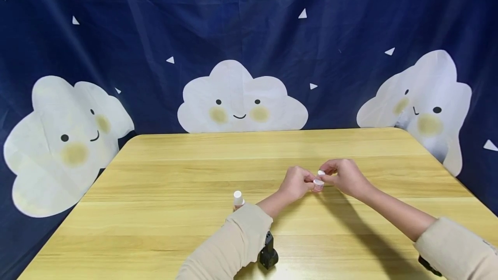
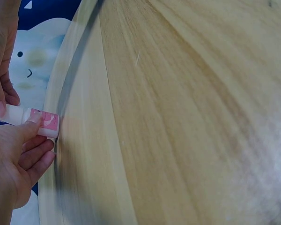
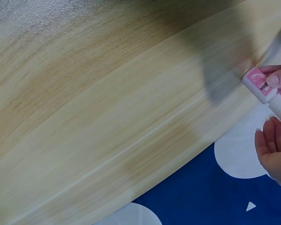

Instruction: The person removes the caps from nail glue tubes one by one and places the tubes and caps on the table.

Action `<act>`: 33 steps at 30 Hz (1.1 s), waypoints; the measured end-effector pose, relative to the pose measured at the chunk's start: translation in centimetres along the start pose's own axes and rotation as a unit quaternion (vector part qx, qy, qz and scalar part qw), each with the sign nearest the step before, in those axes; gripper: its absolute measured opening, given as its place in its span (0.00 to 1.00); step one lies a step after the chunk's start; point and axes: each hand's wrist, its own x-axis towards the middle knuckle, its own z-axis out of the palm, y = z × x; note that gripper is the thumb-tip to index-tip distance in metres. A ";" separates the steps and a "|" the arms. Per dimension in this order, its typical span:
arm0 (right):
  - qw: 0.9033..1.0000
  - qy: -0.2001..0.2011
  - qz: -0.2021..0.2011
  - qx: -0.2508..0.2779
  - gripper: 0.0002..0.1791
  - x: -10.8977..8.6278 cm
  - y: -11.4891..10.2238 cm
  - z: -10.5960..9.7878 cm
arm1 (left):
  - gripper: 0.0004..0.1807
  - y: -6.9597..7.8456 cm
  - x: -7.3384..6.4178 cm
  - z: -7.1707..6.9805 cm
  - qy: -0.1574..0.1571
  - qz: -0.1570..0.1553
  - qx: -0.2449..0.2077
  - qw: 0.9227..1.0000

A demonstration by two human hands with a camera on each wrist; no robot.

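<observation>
My left hand (image 1: pixel 296 182) pinches a small white bottle with a pink label (image 1: pixel 318 186) between thumb and fingers, just over the table. In the left wrist view, the thumb lies across the label (image 2: pixel 49 121). My right hand (image 1: pixel 347 177) has thumb and fingertips on the bottle's white cap (image 1: pixel 321 173). In the right wrist view, the cap (image 3: pixel 279 108) lines up with the bottle's neck; whether it is seated or loose I cannot tell. A second bottle with a white cap (image 1: pixel 238 198) stands left of my left forearm, its lower part hidden by the sleeve.
The light wood-grain table (image 1: pixel 175 176) spreads around both hands. Behind it hangs a dark blue curtain (image 1: pixel 272 25) with white clouds and triangles. A black device (image 1: pixel 268 252) hangs below the left sleeve.
</observation>
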 end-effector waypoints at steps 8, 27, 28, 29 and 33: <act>1.000 -0.001 -0.009 0.005 0.02 0.1 0.1 0.0 | 0.03 -0.1 0.0 0.0 -0.005 -0.005 -0.013 1.000; 0.999 -0.032 -0.038 -0.004 0.06 -0.1 0.4 -0.3 | 0.05 0.0 -0.1 -0.1 0.000 -0.009 -0.014 1.000; 0.999 -0.032 -0.040 -0.005 0.06 -0.1 0.4 -0.3 | 0.05 0.0 -0.1 -0.1 0.000 -0.010 -0.014 1.000; 0.999 -0.032 -0.042 -0.005 0.06 -0.1 0.4 -0.3 | 0.05 0.0 -0.1 0.0 0.000 -0.011 -0.013 1.000; 0.999 -0.031 -0.041 -0.003 0.07 -0.1 0.2 -0.4 | 0.04 0.0 0.0 0.0 0.002 -0.009 -0.010 1.000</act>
